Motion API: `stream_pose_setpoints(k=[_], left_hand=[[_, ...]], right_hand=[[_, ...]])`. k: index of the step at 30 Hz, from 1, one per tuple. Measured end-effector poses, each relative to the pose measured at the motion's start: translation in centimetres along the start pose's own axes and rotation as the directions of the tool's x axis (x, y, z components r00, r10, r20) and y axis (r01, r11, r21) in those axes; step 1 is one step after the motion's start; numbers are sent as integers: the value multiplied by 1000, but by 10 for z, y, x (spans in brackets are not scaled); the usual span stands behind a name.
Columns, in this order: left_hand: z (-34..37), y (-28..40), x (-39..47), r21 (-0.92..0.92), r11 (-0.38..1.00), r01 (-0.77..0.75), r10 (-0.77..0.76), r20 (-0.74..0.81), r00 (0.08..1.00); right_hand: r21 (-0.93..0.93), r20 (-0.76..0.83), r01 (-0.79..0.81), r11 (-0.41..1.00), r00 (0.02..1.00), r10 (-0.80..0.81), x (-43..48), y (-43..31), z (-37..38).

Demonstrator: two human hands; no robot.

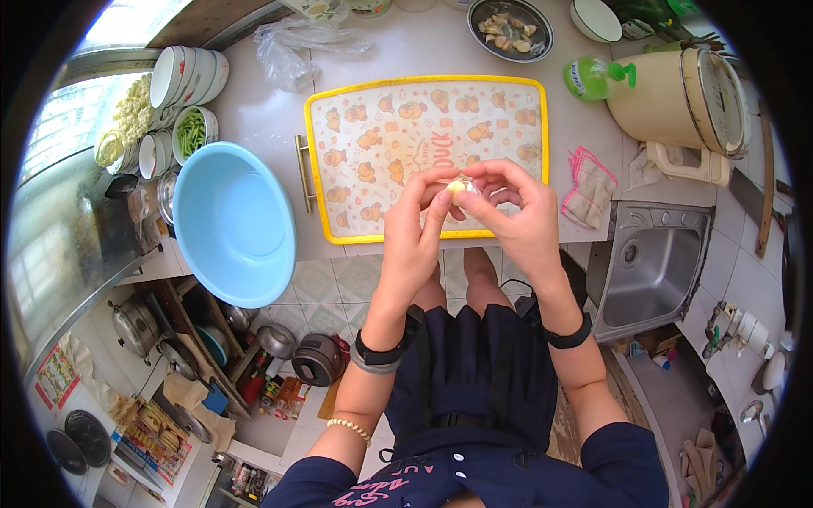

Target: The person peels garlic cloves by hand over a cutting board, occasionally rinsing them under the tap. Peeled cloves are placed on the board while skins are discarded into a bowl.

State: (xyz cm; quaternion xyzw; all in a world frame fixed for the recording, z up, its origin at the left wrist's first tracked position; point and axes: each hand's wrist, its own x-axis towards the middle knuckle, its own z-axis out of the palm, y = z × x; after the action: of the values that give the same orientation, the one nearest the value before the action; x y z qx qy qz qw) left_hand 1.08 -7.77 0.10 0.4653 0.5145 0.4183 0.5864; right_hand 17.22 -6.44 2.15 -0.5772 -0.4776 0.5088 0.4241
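Both of my hands meet above the lower right part of a yellow-rimmed cutting board printed with ducks. Between the fingertips of my left hand and my right hand is a pale garlic clove. Thin whitish skin shows beside it, at the right fingertips. The fingers of both hands are bent around the clove, and some are hidden behind it. Beyond the board, a metal bowl holds several garlic cloves in their skins.
A large blue plastic basin stands left of the board, near stacked bowls and a bowl of cut green vegetables. To the right are a green pump bottle, a pink-edged cloth and a steel sink. A plastic bag lies behind.
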Motion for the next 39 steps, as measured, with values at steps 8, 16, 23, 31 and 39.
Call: stream_pose_setpoints(k=[8,16,23,31,39], left_hand=[[0,-1,-2,-75,992,99,-100,0,995],[4,-7,2,-159,985,61,-66,-26,997],[4,-3,4,-295,956,-12,33,66,997],[-1,-13,5,-292,956,16,-3,45,999],[-28,-60,5,144,964,223,-213,-78,974]], right_hand=[[315,112,-201,928,978,174,0,10,0],[114,43,-1,993,999,-4,0,14,1],[250,31,-111,962,994,106,5,15,-4],[228,-74,-120,966,987,140,7,17,-4],[-258,-66,-137,956,990,124,23,77,-22]])
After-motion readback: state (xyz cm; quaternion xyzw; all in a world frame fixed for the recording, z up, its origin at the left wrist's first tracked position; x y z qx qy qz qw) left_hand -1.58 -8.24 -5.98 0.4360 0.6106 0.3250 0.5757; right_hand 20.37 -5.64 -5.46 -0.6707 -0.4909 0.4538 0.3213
